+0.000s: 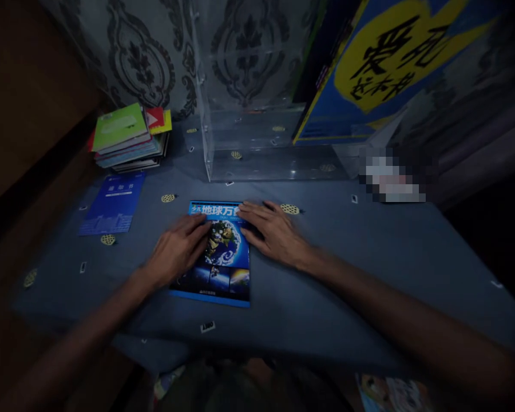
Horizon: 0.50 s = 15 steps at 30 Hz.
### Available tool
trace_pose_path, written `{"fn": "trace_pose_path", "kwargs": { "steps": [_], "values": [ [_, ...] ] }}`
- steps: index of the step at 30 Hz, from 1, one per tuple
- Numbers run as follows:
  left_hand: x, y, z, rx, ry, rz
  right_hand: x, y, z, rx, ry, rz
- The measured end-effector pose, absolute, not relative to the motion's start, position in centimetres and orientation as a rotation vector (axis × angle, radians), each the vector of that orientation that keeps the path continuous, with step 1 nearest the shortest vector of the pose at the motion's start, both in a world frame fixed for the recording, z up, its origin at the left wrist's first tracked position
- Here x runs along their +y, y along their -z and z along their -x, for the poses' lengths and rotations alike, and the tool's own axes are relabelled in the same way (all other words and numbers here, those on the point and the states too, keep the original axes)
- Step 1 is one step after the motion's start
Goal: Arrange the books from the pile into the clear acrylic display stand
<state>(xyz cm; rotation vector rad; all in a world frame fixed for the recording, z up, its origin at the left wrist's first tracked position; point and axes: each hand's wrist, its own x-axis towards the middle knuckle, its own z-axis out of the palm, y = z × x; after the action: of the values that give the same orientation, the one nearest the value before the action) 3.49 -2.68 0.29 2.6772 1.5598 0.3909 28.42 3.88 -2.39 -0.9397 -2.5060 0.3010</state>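
A blue book with a picture of the Earth on its cover (223,260) lies flat on the blue-grey tablecloth (369,257), near the front middle. My left hand (178,249) rests flat on the book's left side, fingers stretched out over the cover. My right hand (272,229) lies flat at the book's upper right corner, fingers spread, partly on the cover and partly on the cloth. Neither hand grips anything.
A stack of books with a green one on top (126,137) stands at the back left. A thin blue booklet (113,212) lies in front of it. A clear acrylic stand (257,149) and a large blue-and-yellow board (381,68) stand at the back.
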Motion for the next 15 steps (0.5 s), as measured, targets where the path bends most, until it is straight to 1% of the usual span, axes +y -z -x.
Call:
{"fn": "trace_pose_path", "kwargs": {
  "steps": [2, 5, 9, 15],
  "values": [
    [-4.8, -0.6, -4.1, 1.395, -0.412, -2.737, 3.9, 2.4, -28.5, -2.508, -0.308, 0.941],
    [-7.6, -0.7, -5.0, 1.207, -0.319, -2.829, 3.8, 2.4, -28.5, -2.512, -0.318, 0.945],
    [-8.8, -0.3, -5.5, 1.203, -0.223, -2.877, 4.0, 2.5, -28.6, -2.501, -0.337, 0.939],
    [-7.0, 0.5, -5.9, 1.271, -0.224, -2.97, 4.9, 2.9, -28.9, -2.462, -0.341, 0.894]
  ]
}}
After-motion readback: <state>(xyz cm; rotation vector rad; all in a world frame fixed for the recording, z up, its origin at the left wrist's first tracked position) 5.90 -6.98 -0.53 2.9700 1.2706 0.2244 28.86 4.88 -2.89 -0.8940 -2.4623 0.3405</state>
